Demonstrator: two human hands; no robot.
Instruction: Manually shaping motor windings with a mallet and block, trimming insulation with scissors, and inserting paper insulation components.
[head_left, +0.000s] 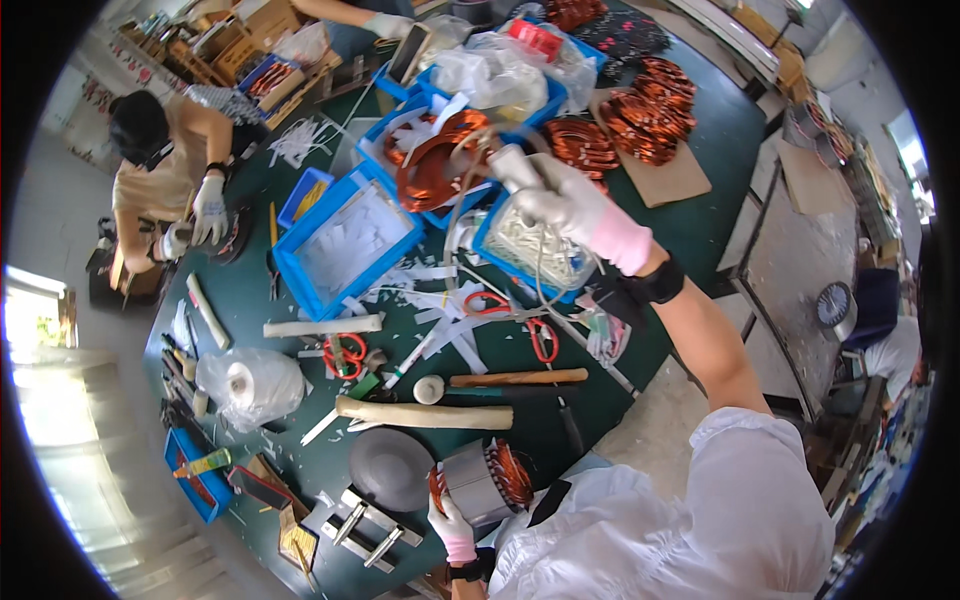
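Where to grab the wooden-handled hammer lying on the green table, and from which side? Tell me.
Grip the hammer around the middle of its bare wooden handle, coming from above. It lies flat and crosswise on the table, its top side free, and the handle's right end looks least crowded by scissors and paper scraps.

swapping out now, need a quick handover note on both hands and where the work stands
Left hand: gloved, gripping the stator at the table's near edge.
Right hand: gloved, raised over the blue bins, holding thin tubing that loops down toward the bench.
Stator has copper windings in place at its end. Scissors, mallet and a wooden stick lie just beyond it.
Done: coils are in. Left: tubing is not yet on the stator.
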